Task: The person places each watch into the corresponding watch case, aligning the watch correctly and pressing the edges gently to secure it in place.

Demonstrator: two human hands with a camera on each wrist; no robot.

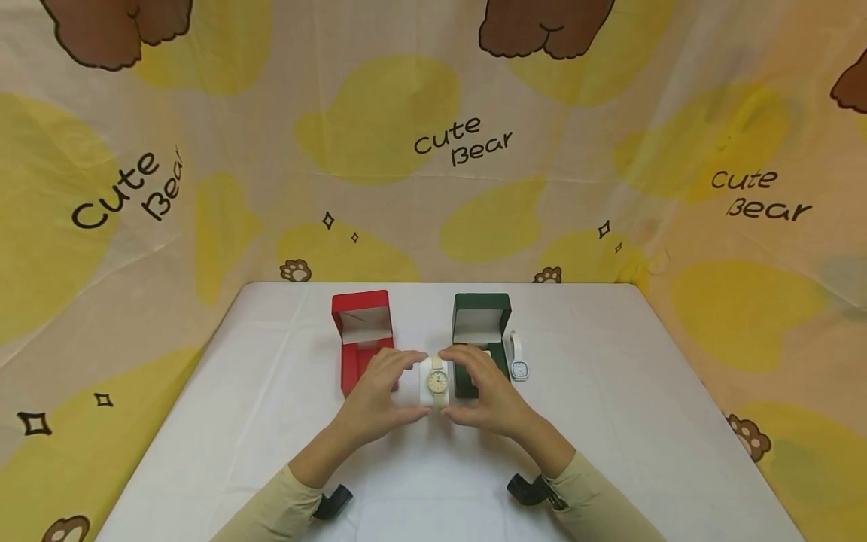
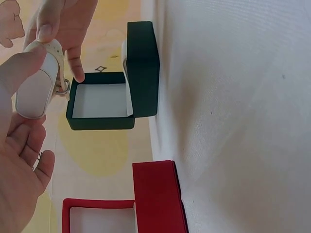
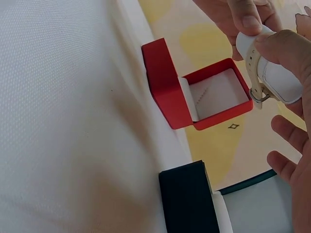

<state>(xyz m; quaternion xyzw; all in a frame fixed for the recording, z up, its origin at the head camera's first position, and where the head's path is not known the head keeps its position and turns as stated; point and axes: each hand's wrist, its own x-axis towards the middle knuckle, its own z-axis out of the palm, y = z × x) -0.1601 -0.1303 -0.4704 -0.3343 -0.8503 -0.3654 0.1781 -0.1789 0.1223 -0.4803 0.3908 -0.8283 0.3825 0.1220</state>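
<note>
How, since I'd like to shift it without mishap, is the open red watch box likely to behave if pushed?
The red watch box would probably hold its shape, as it looks straight-edged. It may be light for its size, since its lid is hollow. That raised lid could swing if nudged.

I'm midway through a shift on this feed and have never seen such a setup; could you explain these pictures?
This is a person working with bare hands, not a machine. The widest picture looks forward and down from the head; the other two come from the left and right wrists, so there the scene appears sideways. On the white cloth-covered table stand an open red box and an open dark green box. Beside the green one lies a squarish watch with a white strap. The left hand and right hand together hold a rounded white cushion with a round, cream-strapped watch fastened around it.
</note>
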